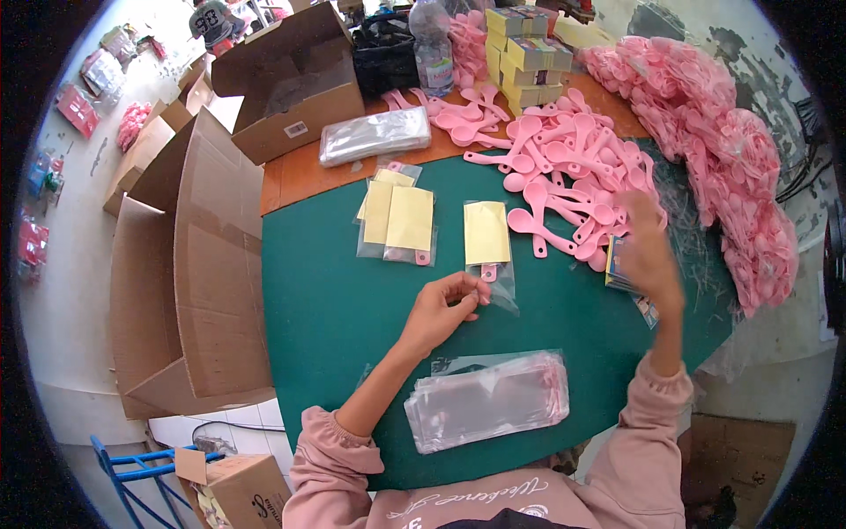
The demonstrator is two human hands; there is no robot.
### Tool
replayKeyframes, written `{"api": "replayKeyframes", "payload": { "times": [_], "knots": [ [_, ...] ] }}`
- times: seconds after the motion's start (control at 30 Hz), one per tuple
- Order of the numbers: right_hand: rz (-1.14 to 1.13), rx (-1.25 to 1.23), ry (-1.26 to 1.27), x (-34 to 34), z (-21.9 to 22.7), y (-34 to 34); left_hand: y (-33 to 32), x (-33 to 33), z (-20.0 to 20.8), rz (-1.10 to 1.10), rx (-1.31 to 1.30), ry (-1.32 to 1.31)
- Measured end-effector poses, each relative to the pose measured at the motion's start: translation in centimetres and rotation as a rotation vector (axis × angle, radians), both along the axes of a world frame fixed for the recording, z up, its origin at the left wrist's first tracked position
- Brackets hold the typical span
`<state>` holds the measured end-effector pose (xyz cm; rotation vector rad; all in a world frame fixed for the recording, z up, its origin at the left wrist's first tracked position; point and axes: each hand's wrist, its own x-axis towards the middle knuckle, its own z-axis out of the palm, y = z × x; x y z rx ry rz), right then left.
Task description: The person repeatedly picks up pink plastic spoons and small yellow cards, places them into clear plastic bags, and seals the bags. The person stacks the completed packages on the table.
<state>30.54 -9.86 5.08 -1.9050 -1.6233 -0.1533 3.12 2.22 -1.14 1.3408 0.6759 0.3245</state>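
My left hand (445, 309) is over the green tabletop with its fingers curled into a pinch; what they hold, if anything, does not show clearly. Just beyond its fingertips lies a clear plastic bag (502, 286) containing a yellow card (486, 233) and a pink spoon, whose handle end (488, 273) shows. My right hand (650, 251), smeared by motion, is above the right side of the table. Beside it sit a small stack of printed cards (618, 263) and a big heap of pink spoons (577, 159). Nearest my body lies a pile of clear bags (485, 404).
Several filled bags (397, 216) lie left of centre. Behind them is a stack of clear bags (374, 137). Card stacks (529, 66), a water bottle (432, 48) and an open carton (291, 75) stand at the back. Bagged pink spoons (705, 132) line the right; a tall carton (203, 264) stands left.
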Motion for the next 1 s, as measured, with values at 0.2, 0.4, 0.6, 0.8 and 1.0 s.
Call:
{"api": "replayKeyframes", "payload": {
  "times": [0.2,0.4,0.6,0.8,1.0],
  "knots": [
    [0.335,-0.217,0.151,-10.2,-4.5,3.3,-1.4,-0.9,1.8,0.114,-0.115,-0.105],
    [0.383,0.025,0.358,-10.3,-5.2,3.0,0.0,-2.7,2.0,0.018,0.297,0.107],
    [0.382,0.018,0.428,-10.3,-4.7,3.0,0.3,-0.9,1.2,-0.070,0.821,0.123],
    [0.340,-0.001,0.827,-10.2,-4.8,2.8,0.5,-0.9,1.7,-0.072,0.722,0.048],
    [0.352,-0.034,0.989,-9.5,-5.3,2.7,0.8,-0.9,0.5,0.041,0.815,-0.018]
  ]
}}
